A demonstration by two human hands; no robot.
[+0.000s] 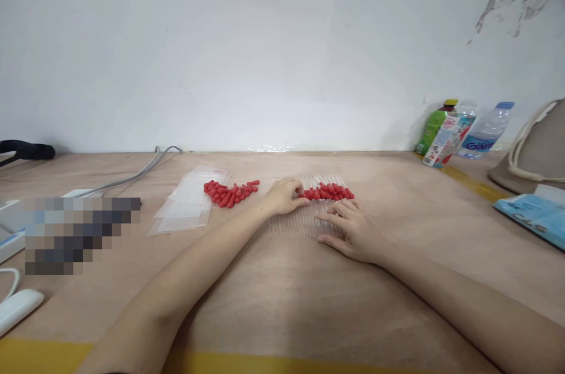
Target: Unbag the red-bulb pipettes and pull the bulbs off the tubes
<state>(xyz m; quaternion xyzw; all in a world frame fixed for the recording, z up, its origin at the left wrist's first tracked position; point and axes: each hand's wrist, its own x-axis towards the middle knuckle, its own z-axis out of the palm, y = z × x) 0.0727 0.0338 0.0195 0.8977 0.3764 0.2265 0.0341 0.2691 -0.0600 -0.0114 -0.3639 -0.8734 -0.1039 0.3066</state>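
Clear, slender glass droppers lie side by side in a row, several fitted with red rubber bulbs. My left hand is at the left end of the red bulbs, thumb and fingers closed around a red bulb that is mostly hidden. Over the lower right of the row rests my right hand, its fingers spread and touching the tubes. A loose pile of red rubber bulbs sits to the left of my left hand.
Thin clear plastic bags lie beside the pile. A grey cable runs at the back left. Bottles and a carton stand at the back right, near a beige hat and a blue packet.
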